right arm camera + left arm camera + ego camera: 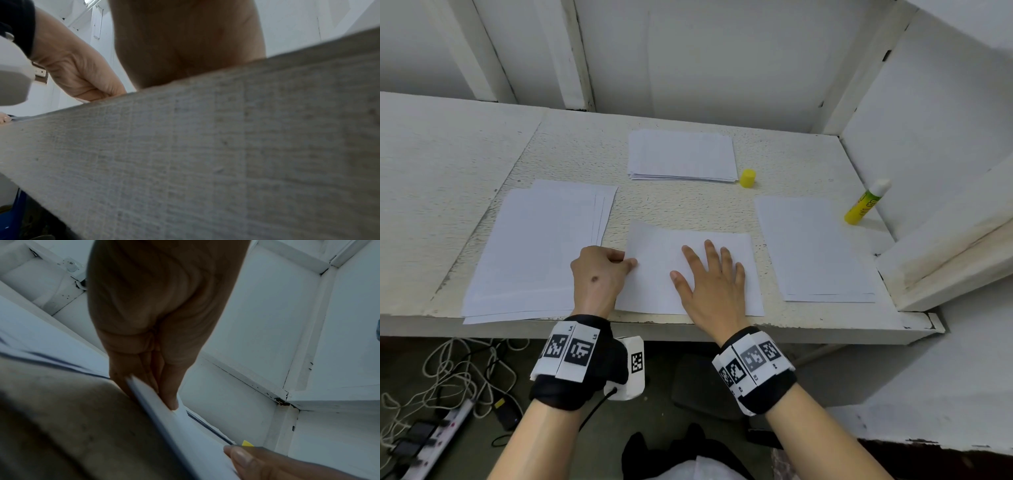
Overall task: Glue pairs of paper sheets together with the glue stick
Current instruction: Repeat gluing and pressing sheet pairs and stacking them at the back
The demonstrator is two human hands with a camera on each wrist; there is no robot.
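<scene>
A white, rough-textured table [688,209] sits in a white-walled alcove, its front edge nearest the person. At that edge lies the middle sheet [654,274], its long axis running from the near edge toward the back wall, its far left corner slightly lifted. The right hand [714,282] lies flat on it, palm down, fingers straight and spread, pointing away from the body. The left hand [599,274] is at the sheet's left edge, knuckles up, fingers curled, pinching that edge between thumb and fingers; the left wrist view shows the paper's edge caught between the fingertips. Left of it rests the left stack [534,250] of paper, right of it the right stack [815,250], both lengthwise front to back. Farther right, near the side wall, the glue stick [866,204] stands uncapped, white tip up. Farthest back lies the rear stack [681,156], long axis left to right, with the yellow cap [748,178] just beside its near right corner.
</scene>
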